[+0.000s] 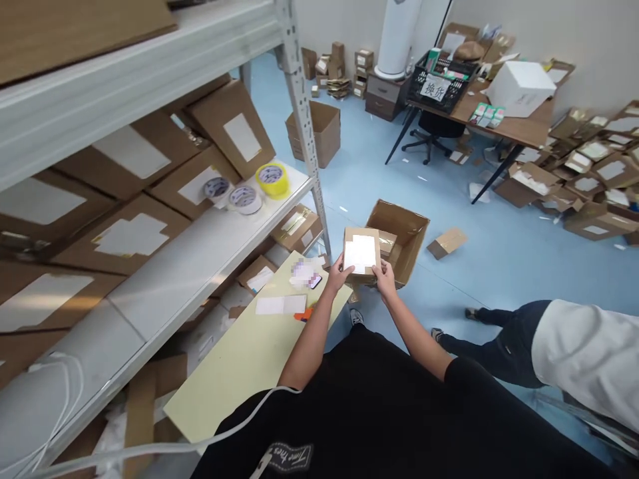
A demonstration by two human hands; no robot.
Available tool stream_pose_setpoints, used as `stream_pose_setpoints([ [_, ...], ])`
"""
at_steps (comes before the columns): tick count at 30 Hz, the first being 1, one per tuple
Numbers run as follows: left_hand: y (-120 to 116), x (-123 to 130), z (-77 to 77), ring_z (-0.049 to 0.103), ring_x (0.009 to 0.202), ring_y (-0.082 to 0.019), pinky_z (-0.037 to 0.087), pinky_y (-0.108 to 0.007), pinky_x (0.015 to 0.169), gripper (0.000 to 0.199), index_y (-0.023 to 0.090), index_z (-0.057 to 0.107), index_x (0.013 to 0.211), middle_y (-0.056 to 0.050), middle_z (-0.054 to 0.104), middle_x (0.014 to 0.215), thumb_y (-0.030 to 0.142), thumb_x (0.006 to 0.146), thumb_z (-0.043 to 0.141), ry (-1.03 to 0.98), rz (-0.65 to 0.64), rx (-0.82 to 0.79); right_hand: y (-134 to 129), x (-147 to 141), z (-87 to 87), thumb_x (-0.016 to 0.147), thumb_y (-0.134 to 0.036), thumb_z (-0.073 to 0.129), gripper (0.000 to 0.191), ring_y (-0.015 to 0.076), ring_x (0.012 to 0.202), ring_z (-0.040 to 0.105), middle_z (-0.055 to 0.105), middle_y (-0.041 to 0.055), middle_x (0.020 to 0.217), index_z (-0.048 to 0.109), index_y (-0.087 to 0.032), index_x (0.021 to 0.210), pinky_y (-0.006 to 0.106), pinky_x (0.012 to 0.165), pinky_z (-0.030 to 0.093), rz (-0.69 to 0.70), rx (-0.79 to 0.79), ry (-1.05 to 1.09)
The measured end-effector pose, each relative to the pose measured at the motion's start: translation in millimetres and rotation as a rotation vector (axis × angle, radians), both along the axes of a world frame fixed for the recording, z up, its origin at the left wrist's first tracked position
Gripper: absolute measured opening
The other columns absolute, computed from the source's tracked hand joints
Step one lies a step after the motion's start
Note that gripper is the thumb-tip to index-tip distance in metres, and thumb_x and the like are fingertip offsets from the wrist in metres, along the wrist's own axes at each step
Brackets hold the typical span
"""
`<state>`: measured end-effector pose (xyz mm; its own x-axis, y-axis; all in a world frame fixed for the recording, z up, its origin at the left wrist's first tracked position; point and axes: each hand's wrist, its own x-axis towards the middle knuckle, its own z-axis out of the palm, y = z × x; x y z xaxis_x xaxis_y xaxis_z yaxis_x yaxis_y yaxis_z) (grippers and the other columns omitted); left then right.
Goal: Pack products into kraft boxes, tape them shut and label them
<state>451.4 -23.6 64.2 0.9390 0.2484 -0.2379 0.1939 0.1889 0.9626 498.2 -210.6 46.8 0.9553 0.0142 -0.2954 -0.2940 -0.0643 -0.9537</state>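
Between my two hands is a small cardboard box (350, 234) with a white label on its top face. My left hand (339, 274) grips its near left corner, thumb on top. At the near right corner my right hand (384, 277) is closed on the same box, thumb also on top. Behind and partly below it stands an open carton (412, 249) on the floor with a smaller taped box (387, 242) inside. The held box hides part of that carton. My fingers under the box are mostly hidden.
To the left, a metal shelf (184, 279) holds boxes and tape rolls (272, 179). A pale yellow table (234, 359) with a phone (315, 282) is beside me. A loose box (447, 243) lies on the floor. Another person (574, 339) is at right.
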Motion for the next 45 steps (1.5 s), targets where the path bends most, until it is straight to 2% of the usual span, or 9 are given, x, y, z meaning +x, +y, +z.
stream_pose_setpoints([
  [4,-28,57,-1.6,0.056,0.142,-0.032,0.043,-0.044,0.121,0.095,0.021,0.042,0.163,-0.01,0.059,0.155,0.043,0.081,0.083,0.064,-0.02,0.005,-30,51,0.4,0.082,-0.058,0.065,0.07,0.0307,0.122,0.066,0.07,0.0142,0.137,0.06,-0.02,0.141,0.044,0.102,0.056,-0.003,-0.04,-0.056],
  [8,-57,91,-3.2,0.046,0.151,-0.033,0.038,-0.043,0.125,0.097,0.021,0.038,0.165,-0.009,0.05,0.163,0.05,0.083,0.082,0.096,0.024,0.033,-56,117,-0.8,0.087,-0.062,0.058,0.067,0.0307,0.128,0.063,0.068,0.0157,0.141,0.065,-0.016,0.136,0.044,0.109,0.051,-0.018,-0.167,-0.134],
  [12,-63,100,-0.5,0.023,0.162,-0.034,0.024,-0.044,0.132,0.094,0.02,0.04,0.164,-0.011,0.031,0.173,0.053,0.085,0.08,0.082,0.112,0.156,-71,174,-4.7,0.093,-0.057,0.051,0.066,0.0343,0.141,0.053,0.059,0.0216,0.15,0.061,-0.011,0.14,0.05,0.12,0.038,-0.204,-0.33,-0.073],
  [17,-32,87,6.6,0.036,0.156,-0.035,0.037,-0.047,0.124,0.078,0.027,0.046,0.16,-0.01,0.035,0.171,0.053,0.092,0.073,0.053,0.232,0.152,-56,185,-2.8,0.092,-0.046,0.057,0.062,0.0315,0.14,0.056,0.06,0.0186,0.15,0.059,-0.014,0.145,0.049,0.121,0.039,-0.13,-0.293,-0.114],
  [24,13,43,20.7,0.049,0.145,-0.034,0.046,-0.045,0.116,0.065,0.028,0.056,0.152,-0.01,0.051,0.161,0.051,0.093,0.072,0.003,0.374,0.148,19,140,21.8,0.088,-0.046,0.062,0.056,0.0303,0.132,0.063,0.069,0.015,0.139,0.066,-0.019,0.136,0.049,0.117,0.046,0.148,-0.192,-0.204],
  [29,41,-10,27.1,0.048,0.146,-0.034,0.047,-0.044,0.114,0.064,0.027,0.058,0.149,-0.01,0.052,0.16,0.053,0.093,0.072,-0.033,0.478,0.128,82,88,45.7,0.088,-0.052,0.065,0.055,0.0313,0.13,0.064,0.07,0.0162,0.138,0.067,-0.02,0.133,0.05,0.114,0.05,0.363,-0.07,-0.261],
  [38,102,-170,39.8,0.048,0.146,-0.032,0.046,-0.044,0.115,0.058,0.029,0.06,0.147,-0.008,0.051,0.161,0.052,0.094,0.069,-0.06,0.706,0.175,190,-56,70.0,0.086,-0.058,0.068,0.056,0.0324,0.13,0.063,0.072,0.0151,0.135,0.07,-0.021,0.128,0.052,0.109,0.052,0.705,0.003,-0.337],
  [41,120,-231,39.6,0.048,0.147,-0.033,0.046,-0.044,0.115,0.057,0.03,0.061,0.146,-0.008,0.05,0.162,0.052,0.095,0.069,-0.038,0.796,0.173,217,-110,69.5,0.087,-0.055,0.066,0.054,0.0313,0.129,0.063,0.071,0.0128,0.137,0.07,-0.024,0.13,0.051,0.108,0.053,0.815,-0.008,-0.323],
  [45,134,-305,27.4,0.047,0.148,-0.034,0.044,-0.045,0.117,0.059,0.029,0.061,0.146,-0.008,0.051,0.161,0.055,0.094,0.069,-0.002,0.876,0.15,239,-172,60.8,0.088,-0.051,0.066,0.051,0.0306,0.133,0.061,0.069,0.0111,0.14,0.071,-0.025,0.132,0.05,0.111,0.051,0.908,-0.029,-0.347],
])
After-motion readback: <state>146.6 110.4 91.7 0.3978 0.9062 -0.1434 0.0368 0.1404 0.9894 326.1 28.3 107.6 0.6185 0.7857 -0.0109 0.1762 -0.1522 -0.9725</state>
